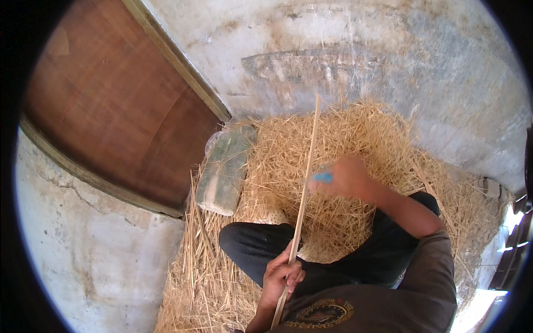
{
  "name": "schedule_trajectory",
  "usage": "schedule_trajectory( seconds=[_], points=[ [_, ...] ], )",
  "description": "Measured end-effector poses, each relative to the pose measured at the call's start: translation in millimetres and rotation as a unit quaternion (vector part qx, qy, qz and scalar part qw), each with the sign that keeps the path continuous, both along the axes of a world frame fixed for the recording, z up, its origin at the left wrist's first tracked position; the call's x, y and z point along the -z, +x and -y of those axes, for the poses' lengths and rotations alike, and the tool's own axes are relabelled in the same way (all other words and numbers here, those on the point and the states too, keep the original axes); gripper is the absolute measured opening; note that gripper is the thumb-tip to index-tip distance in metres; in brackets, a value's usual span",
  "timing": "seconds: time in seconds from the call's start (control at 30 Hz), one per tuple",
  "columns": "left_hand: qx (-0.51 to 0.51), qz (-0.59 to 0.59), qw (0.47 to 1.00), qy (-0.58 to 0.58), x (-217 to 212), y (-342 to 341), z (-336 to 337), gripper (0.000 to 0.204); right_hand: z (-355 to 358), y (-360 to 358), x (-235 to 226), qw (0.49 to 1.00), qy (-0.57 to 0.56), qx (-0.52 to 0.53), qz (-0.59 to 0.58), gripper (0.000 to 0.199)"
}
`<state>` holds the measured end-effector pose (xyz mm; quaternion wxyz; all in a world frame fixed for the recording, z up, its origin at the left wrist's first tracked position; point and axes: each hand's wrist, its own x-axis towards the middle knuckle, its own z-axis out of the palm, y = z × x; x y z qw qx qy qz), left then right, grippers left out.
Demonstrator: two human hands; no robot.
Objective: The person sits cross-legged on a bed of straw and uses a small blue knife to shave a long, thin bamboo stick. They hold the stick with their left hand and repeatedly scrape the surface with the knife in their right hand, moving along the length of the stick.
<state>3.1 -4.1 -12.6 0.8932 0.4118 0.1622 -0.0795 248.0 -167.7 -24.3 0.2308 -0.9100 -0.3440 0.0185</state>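
Long, thin, pale bamboo strip (304,188) ran from the person's lap up and away over the straw, its far tip reaching toward the grey plastered wall (355,50). Left hand (284,275) was clenched around the strip's near end, just above the dark trouser knee (250,244). Right hand (347,177), motion-blurred, was closed on a small tool with a blue handle (323,177), which met the strip at about mid-length; the blade itself could not be made out.

The person sat cross-legged on the floor, wearing a grey-brown printed shirt (383,299). A wide heap of yellow straw-like shavings (344,139) covered the ground in front and to both sides. A greenish translucent plastic bag, rolled and dusty (225,169), lay at the heap's left edge, beside the foot of a brown wooden door (111,105).

As to progress, judged from the view alone: the size of the heap suggested that much paring was already done, and the strip looked slim and even along its visible length. The tool stood only halfway up the strip, so the far half of this pass appeared not yet worked. Whether further strips awaited could not be told; none lay in view.
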Motion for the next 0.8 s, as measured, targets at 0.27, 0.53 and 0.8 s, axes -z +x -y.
schedule_trajectory(
  seconds=[0.27,0.53,0.8],
  points=[
    [0.021,0.000,0.995,0.094,-6,11,3,0.059,-6,-12,-1,0.995,0.001,-0.072,0.070,0.081],
    [0.033,0.006,0.994,0.105,-9,0,4,0.059,16,47,4,0.997,0.003,0.074,0.011,0.082],
    [0.050,0.013,0.981,0.186,-2,-7,2,0.056,-3,-11,2,0.999,-0.016,-0.041,0.027,0.083]
  ],
)
